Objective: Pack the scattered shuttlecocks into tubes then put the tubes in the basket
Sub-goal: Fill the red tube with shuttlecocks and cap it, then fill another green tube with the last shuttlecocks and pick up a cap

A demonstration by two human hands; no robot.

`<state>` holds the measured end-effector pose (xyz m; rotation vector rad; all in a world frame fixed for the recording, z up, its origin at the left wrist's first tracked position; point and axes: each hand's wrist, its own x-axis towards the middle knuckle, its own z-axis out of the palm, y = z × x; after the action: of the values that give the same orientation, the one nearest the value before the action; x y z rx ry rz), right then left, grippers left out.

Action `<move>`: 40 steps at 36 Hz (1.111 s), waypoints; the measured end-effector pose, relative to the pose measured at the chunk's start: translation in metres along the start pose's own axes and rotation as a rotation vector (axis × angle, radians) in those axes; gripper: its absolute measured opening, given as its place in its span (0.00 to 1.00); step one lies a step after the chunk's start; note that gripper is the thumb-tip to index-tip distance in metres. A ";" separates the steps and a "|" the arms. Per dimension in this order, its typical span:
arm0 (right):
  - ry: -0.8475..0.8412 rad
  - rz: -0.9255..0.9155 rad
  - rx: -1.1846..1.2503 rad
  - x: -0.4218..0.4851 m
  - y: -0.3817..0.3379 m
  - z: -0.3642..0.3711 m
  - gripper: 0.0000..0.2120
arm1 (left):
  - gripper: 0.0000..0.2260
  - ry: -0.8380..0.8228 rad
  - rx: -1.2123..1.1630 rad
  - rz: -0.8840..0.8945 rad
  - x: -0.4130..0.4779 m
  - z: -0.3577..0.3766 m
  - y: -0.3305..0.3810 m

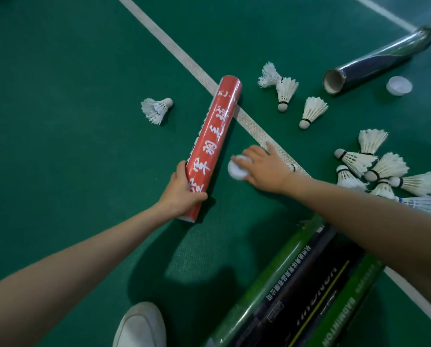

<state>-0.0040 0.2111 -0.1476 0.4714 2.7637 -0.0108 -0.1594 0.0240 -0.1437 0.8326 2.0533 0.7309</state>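
Observation:
My left hand (182, 191) grips the near end of a red tube (213, 144) with white characters, which lies tilted on the green court floor. My right hand (264, 166) reaches down onto a white tube cap (237, 170) beside it, fingers curled over its top. White shuttlecocks lie scattered: one shuttlecock (157, 108) left of the red tube, three (287, 91) beyond the white line, and a heap of several (384, 171) at the right. A dark open tube (374, 61) lies at the upper right with its white cap (398, 85) beside it.
Several green and black tubes (309, 284) lie together at the bottom right under my right forearm. A white shoe (140, 326) shows at the bottom edge. A white court line (184, 58) crosses the floor diagonally.

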 end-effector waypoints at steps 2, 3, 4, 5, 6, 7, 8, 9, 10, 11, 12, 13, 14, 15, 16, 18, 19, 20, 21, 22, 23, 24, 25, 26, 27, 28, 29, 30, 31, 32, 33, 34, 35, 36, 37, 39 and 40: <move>0.058 0.174 0.049 0.005 0.012 -0.001 0.30 | 0.41 -0.016 -0.011 -0.002 -0.011 0.003 -0.004; 0.104 0.238 0.116 0.007 0.015 -0.003 0.28 | 0.41 -0.021 -0.021 0.011 -0.016 0.006 -0.006; 0.163 0.286 0.237 0.009 0.017 -0.004 0.25 | 0.41 -0.026 -0.030 0.031 -0.022 0.009 -0.008; 0.221 0.326 0.408 0.010 0.016 -0.008 0.23 | 0.41 -0.031 -0.036 0.052 -0.027 0.012 -0.009; 0.258 0.372 0.606 0.011 0.013 -0.014 0.22 | 0.40 -0.037 -0.044 0.069 -0.031 0.014 -0.010; 0.273 0.427 0.819 0.012 0.009 -0.020 0.23 | 0.40 -0.047 -0.053 0.081 -0.035 0.015 -0.011; 0.262 0.489 1.046 0.015 0.004 -0.025 0.26 | 0.40 -0.059 -0.065 0.089 -0.039 0.016 -0.011; 0.247 0.552 1.278 0.018 0.001 -0.029 0.31 | 0.39 -0.073 -0.075 0.097 -0.041 0.016 -0.011; 0.250 0.609 1.489 0.021 -0.002 -0.033 0.35 | 0.39 -0.088 -0.081 0.107 -0.043 0.014 -0.011; 0.282 0.659 1.656 0.024 -0.002 -0.037 0.39 | 0.39 -0.109 -0.079 0.119 -0.044 0.012 -0.011; 0.334 0.708 1.771 0.026 0.000 -0.041 0.42 | 0.38 -0.132 -0.074 0.132 -0.045 0.009 -0.012; 0.399 0.745 1.843 0.027 0.003 -0.046 0.45 | 0.38 -0.157 -0.073 0.139 -0.046 0.007 -0.012; 0.464 0.774 1.866 0.028 0.008 -0.049 0.48 | 0.38 -0.186 -0.079 0.137 -0.047 0.004 -0.013; 0.516 0.791 1.854 0.027 0.012 -0.053 0.50 | 0.38 -0.220 -0.088 0.128 -0.048 0.002 -0.014; 0.541 0.801 1.829 0.027 0.015 -0.055 0.51 | 0.38 -0.257 -0.092 0.120 -0.049 0.001 -0.013; 0.512 0.807 1.771 0.025 0.018 -0.055 0.52 | 0.37 -0.313 -0.053 0.112 -0.050 0.002 -0.009; 0.489 0.807 1.742 0.024 0.017 -0.054 0.52 | 0.37 -0.324 -0.038 0.105 -0.049 0.003 -0.005; 0.465 0.809 1.715 0.023 0.015 -0.053 0.53 | 0.37 -0.324 -0.046 0.086 -0.047 0.004 0.000; 0.447 0.812 1.696 0.022 0.013 -0.050 0.53 | 0.39 -0.320 -0.077 0.061 -0.044 0.006 0.007; 0.423 0.817 1.690 0.021 0.010 -0.048 0.54 | 0.40 -0.316 -0.116 0.040 -0.040 0.008 0.014; 0.400 0.817 1.694 0.019 0.007 -0.045 0.54 | 0.42 -0.316 -0.154 0.025 -0.035 0.012 0.022; 0.374 0.817 1.700 0.017 0.003 -0.043 0.54 | 0.42 -0.321 -0.185 0.018 -0.030 0.015 0.031; 0.360 0.818 1.698 0.016 0.000 -0.040 0.54 | 0.41 -0.328 -0.202 0.024 -0.025 0.019 0.038; 0.353 0.825 1.676 0.013 -0.004 -0.039 0.53 | 0.41 -0.327 -0.196 0.040 -0.021 0.024 0.045; 0.358 0.838 1.626 0.010 -0.006 -0.039 0.52 | 0.40 -0.321 -0.170 0.058 -0.018 0.027 0.050; 0.375 0.853 1.556 0.006 -0.007 -0.040 0.50 | 0.39 -0.316 -0.138 0.071 -0.017 0.030 0.053; 0.387 0.859 1.475 0.001 -0.006 -0.043 0.48 | 0.39 -0.319 -0.108 0.075 -0.017 0.033 0.054; 0.385 0.854 1.395 -0.004 -0.003 -0.045 0.47 | 0.38 -0.330 -0.087 0.075 -0.019 0.035 0.055; 0.388 0.832 1.319 -0.009 0.000 -0.047 0.47 | 0.37 -0.344 -0.071 0.076 -0.023 0.037 0.055; 0.394 0.801 1.248 -0.014 0.003 -0.048 0.46 | 0.36 -0.359 -0.057 0.083 -0.026 0.040 0.054; 0.402 0.766 1.181 -0.018 0.007 -0.048 0.43 | 0.36 -0.371 -0.045 0.091 -0.030 0.042 0.053; 0.406 0.740 1.119 -0.023 0.009 -0.049 0.38 | 0.36 -0.381 -0.035 0.098 -0.034 0.044 0.052; 0.412 0.724 1.068 -0.027 0.011 -0.049 0.34 | 0.36 -0.390 -0.026 0.104 -0.037 0.045 0.051; 0.408 0.717 1.035 -0.032 0.013 -0.049 0.29 | 0.36 -0.399 -0.018 0.110 -0.040 0.046 0.051; 0.406 0.708 1.011 -0.037 0.015 -0.049 0.25 | 0.35 -0.409 -0.009 0.118 -0.043 0.047 0.050; 0.400 0.693 0.950 -0.049 0.020 -0.050 0.21 | 0.35 -0.431 0.017 0.143 -0.048 0.048 0.050; 0.396 0.689 0.907 -0.055 0.023 -0.050 0.20 | 0.34 -0.447 0.033 0.160 -0.051 0.049 0.050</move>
<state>0.0360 0.2185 -0.0816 1.7748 2.6296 -1.1255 -0.0798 0.0265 -0.1106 1.0802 1.6168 0.5366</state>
